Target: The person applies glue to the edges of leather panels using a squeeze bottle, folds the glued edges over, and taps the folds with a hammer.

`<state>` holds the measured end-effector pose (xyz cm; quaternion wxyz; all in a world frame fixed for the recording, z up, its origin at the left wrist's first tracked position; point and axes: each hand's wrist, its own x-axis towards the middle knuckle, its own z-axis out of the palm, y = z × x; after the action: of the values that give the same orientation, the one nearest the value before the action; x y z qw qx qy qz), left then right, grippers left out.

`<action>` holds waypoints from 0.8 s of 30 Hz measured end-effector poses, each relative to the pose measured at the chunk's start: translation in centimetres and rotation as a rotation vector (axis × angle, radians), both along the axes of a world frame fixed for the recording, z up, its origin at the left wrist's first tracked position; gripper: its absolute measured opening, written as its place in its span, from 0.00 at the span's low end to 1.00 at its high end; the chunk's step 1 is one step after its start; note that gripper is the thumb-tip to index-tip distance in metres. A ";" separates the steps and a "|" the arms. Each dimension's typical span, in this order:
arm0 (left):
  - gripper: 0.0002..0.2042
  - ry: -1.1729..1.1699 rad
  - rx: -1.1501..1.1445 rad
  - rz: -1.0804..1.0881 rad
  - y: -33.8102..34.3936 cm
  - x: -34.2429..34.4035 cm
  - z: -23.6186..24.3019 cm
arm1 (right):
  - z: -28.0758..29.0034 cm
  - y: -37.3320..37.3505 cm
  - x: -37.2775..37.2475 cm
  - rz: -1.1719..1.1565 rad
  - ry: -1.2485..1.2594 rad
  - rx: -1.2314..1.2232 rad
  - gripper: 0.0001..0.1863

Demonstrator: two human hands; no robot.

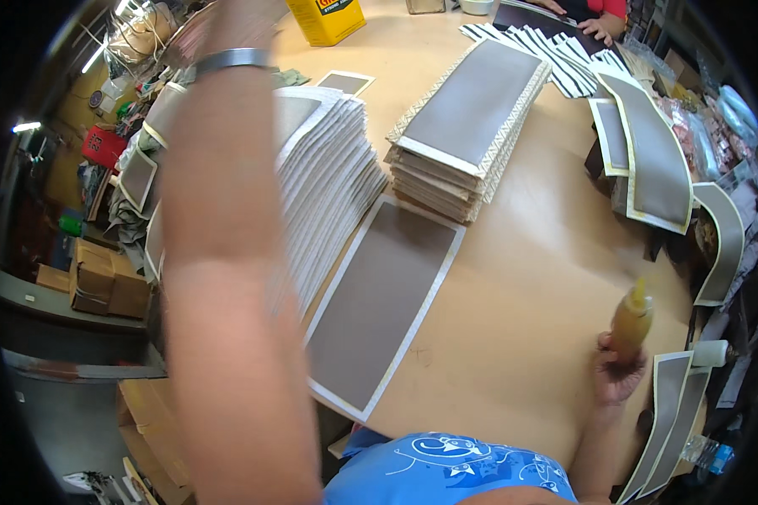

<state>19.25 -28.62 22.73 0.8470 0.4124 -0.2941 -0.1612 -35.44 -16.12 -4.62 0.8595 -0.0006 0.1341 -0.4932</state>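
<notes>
In my right hand [620, 374] is a squeeze bottle [632, 321] of amber liquid, its pointed yellow nozzle upward, held above the table's right side. My left arm stretches far across the view with a metal band at the wrist. The left hand [240, 29] is smeared by motion at the top edge, so its fingers cannot be read. Below that arm stands a tall stack of grey, pale-edged panels [333, 160], partly hidden. One grey panel with a whitish border [387, 303] lies flat in front of me. Beyond it sits a second stack of bordered panels [472, 101].
A yellow can [327, 18] stands at the back. Black-and-white strips [556, 55] lie near another person's hands [596, 29]. Curved panels [653, 160] hang over the right table edge, with plastic bags behind. More panels [669, 421] lean near my right forearm. Cardboard boxes [101, 278] are at left.
</notes>
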 end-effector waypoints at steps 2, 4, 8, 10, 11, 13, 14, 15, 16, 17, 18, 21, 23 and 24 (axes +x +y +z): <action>0.17 0.175 -0.105 0.027 -2.5 -0.9 -4.1 | -1.2 0.7 0.3 0.030 0.135 -0.089 0.27; 0.17 0.326 -0.088 0.064 -5.1 -1.8 -9.9 | -1.1 1.1 0.5 -0.104 0.198 -0.116 0.29; 0.20 0.432 0.320 0.187 -4.0 -1.5 -16.7 | 0.7 1.0 1.4 0.023 0.059 -0.250 0.29; 0.18 0.366 0.410 0.379 -4.2 0.0 -19.8 | -0.1 0.9 1.1 -0.009 0.052 -0.234 0.35; 0.18 0.339 0.455 0.459 -4.3 -0.6 -20.2 | -0.4 0.9 0.8 -0.016 0.058 -0.231 0.34; 0.21 0.417 0.540 0.338 -3.8 -1.2 -20.6 | -0.8 0.9 0.1 -0.027 0.073 -0.225 0.34; 0.23 0.454 0.586 0.276 -3.4 -1.7 -20.7 | -0.4 1.0 0.3 -0.021 0.072 -0.195 0.32; 0.22 0.455 0.566 0.289 -3.1 -1.5 -21.1 | 0.6 1.0 1.2 -0.007 0.060 -0.167 0.29; 0.22 0.466 0.611 0.314 -2.9 -1.4 -21.4 | 1.1 1.0 1.7 0.007 0.048 -0.139 0.27; 0.22 0.478 0.655 0.333 -3.0 -1.4 -21.7 | 1.1 1.0 1.6 0.005 0.040 -0.124 0.27; 0.23 0.491 0.698 0.353 -3.2 -1.4 -22.2 | 1.1 1.0 1.5 0.003 0.033 -0.110 0.28; 0.18 0.434 0.653 0.505 -3.5 1.3 -24.8 | 1.2 1.0 1.5 0.026 0.045 -0.097 0.28; 0.18 0.425 0.622 0.474 -3.1 0.4 -25.2 | 1.2 1.0 1.4 0.032 0.064 -0.109 0.28; 0.18 0.430 0.592 0.459 -2.7 -0.9 -24.4 | 1.2 1.0 1.3 0.038 0.061 -0.120 0.28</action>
<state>18.39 -31.29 -1.70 0.7481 0.6493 0.0474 -0.1284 -34.14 -15.16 -3.46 0.8626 -0.0696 0.1304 -0.4838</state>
